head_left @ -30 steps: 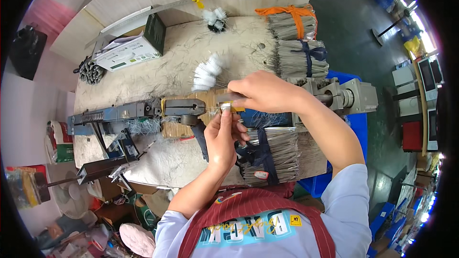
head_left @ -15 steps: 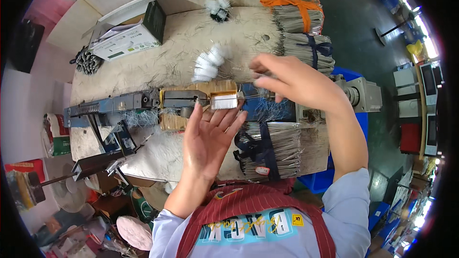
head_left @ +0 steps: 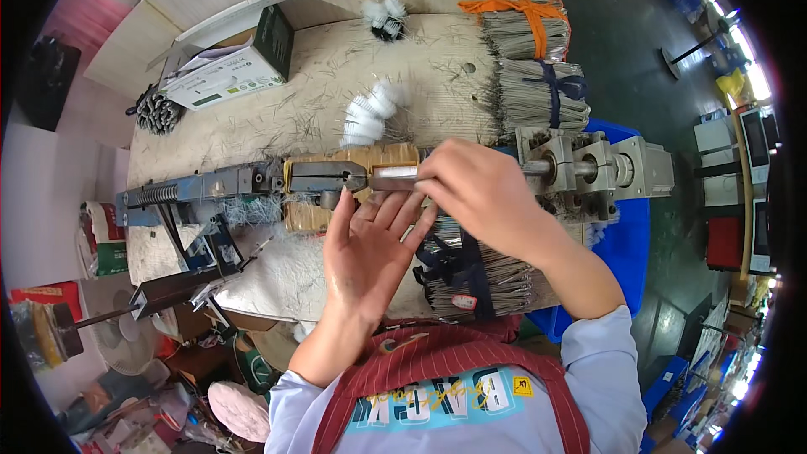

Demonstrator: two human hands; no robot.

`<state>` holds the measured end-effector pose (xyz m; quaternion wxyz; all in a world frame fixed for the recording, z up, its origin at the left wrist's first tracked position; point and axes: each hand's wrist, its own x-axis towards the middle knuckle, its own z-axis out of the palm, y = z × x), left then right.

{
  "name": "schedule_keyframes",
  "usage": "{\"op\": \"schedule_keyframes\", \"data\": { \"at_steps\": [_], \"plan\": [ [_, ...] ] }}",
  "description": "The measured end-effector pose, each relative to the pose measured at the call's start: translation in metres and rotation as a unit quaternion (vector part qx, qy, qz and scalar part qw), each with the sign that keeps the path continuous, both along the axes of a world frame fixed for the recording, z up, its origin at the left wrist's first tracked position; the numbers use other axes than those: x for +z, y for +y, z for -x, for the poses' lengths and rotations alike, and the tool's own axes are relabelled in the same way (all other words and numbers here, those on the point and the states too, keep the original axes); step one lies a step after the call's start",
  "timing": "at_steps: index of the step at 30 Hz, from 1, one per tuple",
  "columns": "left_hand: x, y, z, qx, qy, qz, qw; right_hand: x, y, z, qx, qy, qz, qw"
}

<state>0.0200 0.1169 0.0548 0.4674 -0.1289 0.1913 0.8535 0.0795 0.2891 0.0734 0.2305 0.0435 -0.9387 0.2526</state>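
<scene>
A twisting machine with a blue metal frame [head_left: 197,185] runs across the bench, with dark metal jaws [head_left: 324,175] over a wooden block [head_left: 387,155]. White bristles [head_left: 395,172] lie in the slot right of the jaws. My left hand [head_left: 366,248] is palm up just in front of the block, fingers stretched out and nothing on the palm. Over the block's right end, my right hand [head_left: 479,189] pinches a flat metal strip [head_left: 391,185], which lies along the near side of the bristles. The fingertips of my right hand are partly hidden behind its back.
Bundles of metal wires tied with orange [head_left: 525,25], dark blue [head_left: 551,92] and black cloth [head_left: 479,273] lie at right. White bristle brushes [head_left: 370,113] rest behind the block. A cardboard box [head_left: 227,71] stands back left. Shaft bearings [head_left: 580,170] sit at right above a blue bin [head_left: 626,244].
My right hand has come down and left to the block's right end, with a metal strip now in its fingers by the bristles. My left hand has hardly moved.
</scene>
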Motion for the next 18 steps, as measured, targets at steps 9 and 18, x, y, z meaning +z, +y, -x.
{"op": "schedule_keyframes", "data": {
  "at_steps": [9,18],
  "plan": [
    [0.002,-0.004,0.000,-0.030,0.099,0.050,0.993,0.019,-0.021,-0.012,-0.008,-0.066,-0.174,0.983],
    [0.006,-0.006,0.003,-0.060,0.115,0.043,0.991,0.022,-0.021,-0.009,-0.003,-0.105,-0.227,0.968]
  ]
}}
